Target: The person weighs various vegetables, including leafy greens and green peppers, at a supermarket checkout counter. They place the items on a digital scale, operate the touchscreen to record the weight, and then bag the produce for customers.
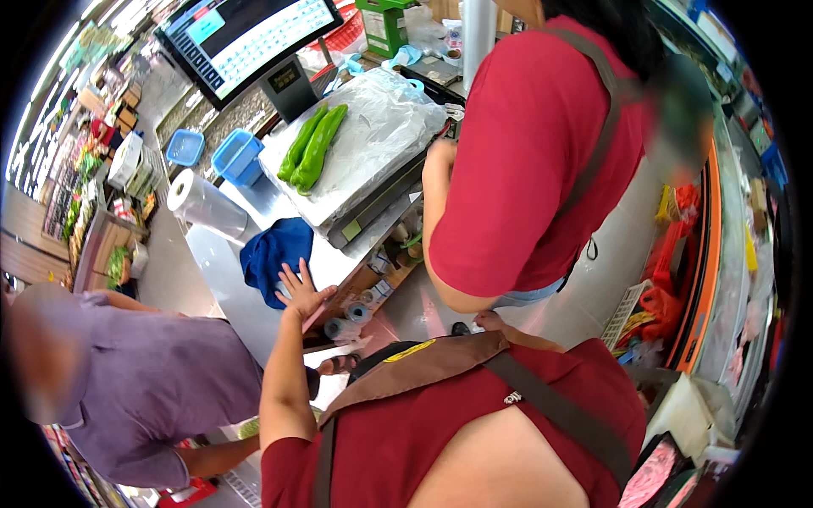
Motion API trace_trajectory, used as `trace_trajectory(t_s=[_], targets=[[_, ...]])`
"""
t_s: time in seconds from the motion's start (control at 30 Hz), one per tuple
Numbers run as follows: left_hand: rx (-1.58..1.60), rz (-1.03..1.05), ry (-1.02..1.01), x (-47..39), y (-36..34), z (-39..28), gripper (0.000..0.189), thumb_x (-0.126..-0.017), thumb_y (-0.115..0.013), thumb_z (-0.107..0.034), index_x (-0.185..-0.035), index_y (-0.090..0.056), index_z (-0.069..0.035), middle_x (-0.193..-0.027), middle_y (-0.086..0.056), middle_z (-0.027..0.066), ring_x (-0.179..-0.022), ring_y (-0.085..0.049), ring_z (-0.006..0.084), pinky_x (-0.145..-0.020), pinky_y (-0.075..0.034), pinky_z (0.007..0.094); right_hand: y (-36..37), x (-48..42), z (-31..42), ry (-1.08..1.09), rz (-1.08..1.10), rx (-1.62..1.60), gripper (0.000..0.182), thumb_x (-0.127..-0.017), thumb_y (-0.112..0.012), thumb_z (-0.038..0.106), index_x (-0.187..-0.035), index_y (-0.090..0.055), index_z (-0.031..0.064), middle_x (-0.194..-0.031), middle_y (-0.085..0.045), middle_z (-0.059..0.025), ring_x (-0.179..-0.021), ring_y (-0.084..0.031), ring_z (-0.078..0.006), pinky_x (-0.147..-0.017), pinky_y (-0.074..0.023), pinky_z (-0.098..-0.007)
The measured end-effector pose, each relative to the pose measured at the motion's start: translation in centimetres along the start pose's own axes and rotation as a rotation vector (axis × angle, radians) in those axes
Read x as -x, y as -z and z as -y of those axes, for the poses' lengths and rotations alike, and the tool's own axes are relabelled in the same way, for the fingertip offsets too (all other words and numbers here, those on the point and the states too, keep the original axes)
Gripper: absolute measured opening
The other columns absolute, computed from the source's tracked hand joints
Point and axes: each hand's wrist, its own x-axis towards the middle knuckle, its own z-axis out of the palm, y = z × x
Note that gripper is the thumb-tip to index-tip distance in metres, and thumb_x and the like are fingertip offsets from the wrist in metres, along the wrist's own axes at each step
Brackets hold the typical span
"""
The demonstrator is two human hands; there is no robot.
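My left hand (303,293) lies with fingers spread at the counter's edge, its fingertips at a crumpled dark blue cloth (276,254). Down by my side, near the apron and above the floor, is my right hand (489,320), its fingers curled; whether it holds anything does not show. Beyond the cloth stands a weighing scale (375,136) with its platform wrapped in clear plastic. Two long green peppers (319,149) lie side by side on the platform. A roll of clear plastic bags (206,204) is left of the scale, on the metal counter (219,279).
A co-worker in a red shirt (502,159) stands right of the scale. A person in a purple shirt (171,374) is close on the left. Behind the scale are a monitor (248,44) and blue plastic baskets (238,155). Rolls (343,327) sit beneath the counter.
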Motion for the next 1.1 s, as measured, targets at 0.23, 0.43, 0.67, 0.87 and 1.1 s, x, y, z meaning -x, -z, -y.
trace_trajectory(t_s=[0.23, 0.43, 0.67, 0.87, 1.1], targets=[[0.002, -0.045, -0.039, -0.1, -0.5, 0.1, 0.127, -0.067, -0.069, -0.074, -0.157, 0.005, -0.025, -0.158, 0.021, 0.0238, -0.147, 0.017, 0.0427, -0.106, 0.003, 0.0723, 0.1, 1.9, 3.2, -0.206, -0.054, -0.152, 0.014, -0.085, -0.062, 0.011, -0.099, -0.065, 0.0089, -0.080, -0.061, -0.0012, -0.068, -0.056, -0.0124, -0.055, -0.0468, -0.0298], [-0.026, -0.044, -0.030, -0.1, -0.9, -0.1, 0.123, -0.068, -0.067, -0.075, -0.156, 0.005, -0.028, -0.159, 0.020, 0.0214, -0.147, 0.017, 0.0404, -0.107, 0.000, 0.0723, 0.9, 2.9, 5.4, -0.152, 0.197, -0.224, 0.020, -0.090, -0.057, 0.007, -0.109, -0.064, 0.0060, -0.079, -0.061, -0.0031, -0.066, -0.056, -0.0117, -0.052, -0.0449, -0.0272], [-0.026, -0.010, -0.016, 0.7, 0.1, -0.7, 0.121, -0.070, -0.065, -0.076, -0.156, 0.005, -0.028, -0.158, 0.023, 0.0228, -0.146, 0.022, 0.0404, -0.106, 0.003, 0.0727, -3.3, 15.0, 36.8, 0.544, 0.643, -0.123, 0.048, -0.090, -0.056, 0.012, -0.137, -0.053, 0.0007, -0.071, -0.056, -0.0001, -0.067, -0.053, -0.0096, -0.068, -0.0475, -0.0266], [0.004, -0.010, 0.028, 0.8, -0.2, 0.7, 0.125, -0.067, -0.064, -0.080, -0.157, 0.004, -0.028, -0.158, 0.023, 0.0214, -0.145, 0.025, 0.0398, -0.107, 0.007, 0.0710, -3.5, 27.3, 52.1, 1.105, 1.731, -0.495, 0.028, -0.090, -0.056, 0.012, -0.117, -0.053, 0.0058, -0.088, -0.065, -0.0171, -0.060, -0.054, -0.0242, -0.064, -0.0465, -0.0375], [-0.021, 0.019, -0.018, 0.1, 0.1, -0.4, 0.125, -0.067, -0.063, -0.081, -0.156, 0.006, -0.028, -0.158, 0.022, 0.0217, -0.146, 0.022, 0.0394, -0.107, 0.004, 0.0718, -5.8, 30.8, 53.2, 1.149, 1.631, -0.697, 0.027, -0.094, -0.055, 0.008, -0.116, -0.068, 0.0035, -0.075, -0.058, -0.0056, -0.050, -0.049, -0.0149, -0.043, -0.0357, -0.0283]])
